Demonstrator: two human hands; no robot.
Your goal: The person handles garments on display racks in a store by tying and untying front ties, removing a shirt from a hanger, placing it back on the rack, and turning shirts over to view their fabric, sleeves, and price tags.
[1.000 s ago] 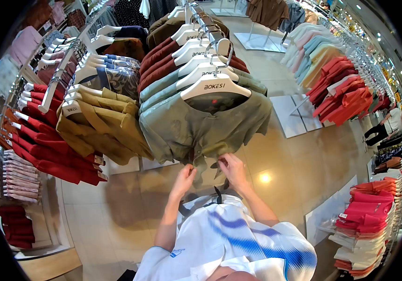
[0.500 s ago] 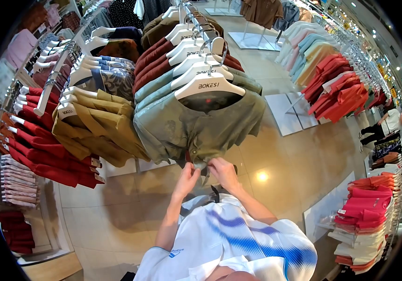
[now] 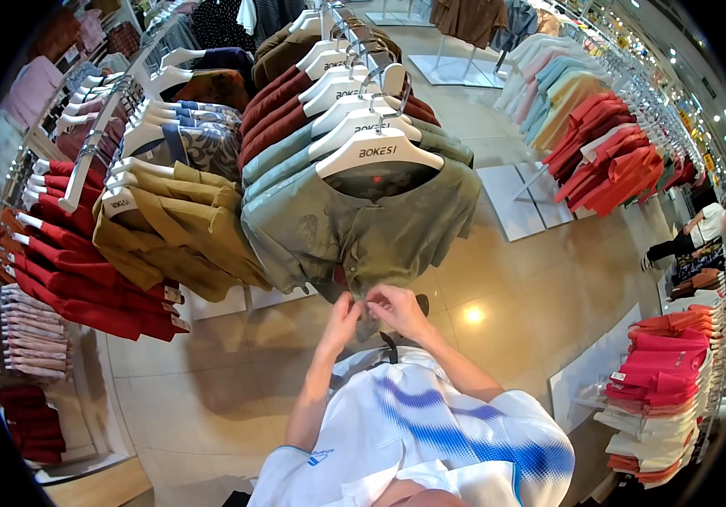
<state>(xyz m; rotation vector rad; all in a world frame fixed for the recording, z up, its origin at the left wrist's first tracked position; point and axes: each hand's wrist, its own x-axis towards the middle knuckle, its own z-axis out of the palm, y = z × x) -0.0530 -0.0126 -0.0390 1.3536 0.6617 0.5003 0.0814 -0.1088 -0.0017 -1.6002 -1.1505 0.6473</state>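
A grey-green buttoned blouse (image 3: 380, 232) hangs at the front of the rack on a white hanger (image 3: 380, 155) marked BOKESI. Its neckline is open, and a row of buttons runs down the middle. At its lower front edge, my left hand (image 3: 343, 319) pinches the cloth with thumb and fingers. My right hand (image 3: 398, 311) is close beside it, fingers closed on the other front edge. The two hands nearly touch at the placket. Fingers cover the exact spot they grip, and the hem below is partly hidden.
Behind the blouse, more green and dark red tops (image 3: 274, 127) hang on the metal rail. Mustard jackets (image 3: 181, 224) and red garments (image 3: 97, 270) hang to the left. Right are coral tops (image 3: 608, 156) and folded pink clothes (image 3: 655, 372). Another person (image 3: 701, 228) stands far right.
My right hand has moved left toward my left hand, so the two front edges of the blouse are closer together. My left hand has barely shifted.
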